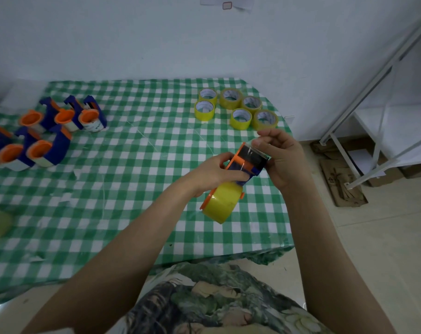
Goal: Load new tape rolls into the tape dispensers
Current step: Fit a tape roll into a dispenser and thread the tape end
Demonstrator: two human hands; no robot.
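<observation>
Six fresh tape rolls are sitting in a cluster at the far right of the tabletop. They are lying well apart from a group of blue-and-orange dispensers at the far left, which appear to be carrying pale, near-spent cores. One dispenser is being held in the air above the tabletop's right side, with a full yellow roll already sitting on its hub. The left hand is wrapping its grip round the dispenser's body, fingers curled. The right hand is pinching the loose tape end in its grip at the cutter end. In my judgement the threading step is in hand, with the film being led forward to the blade. To do it well, the left grip should be holding the frame steady while the right is drawing the film straight and flat across the front, avoiding creases and twists. Fingertips should be staying off the serrated edge.
</observation>
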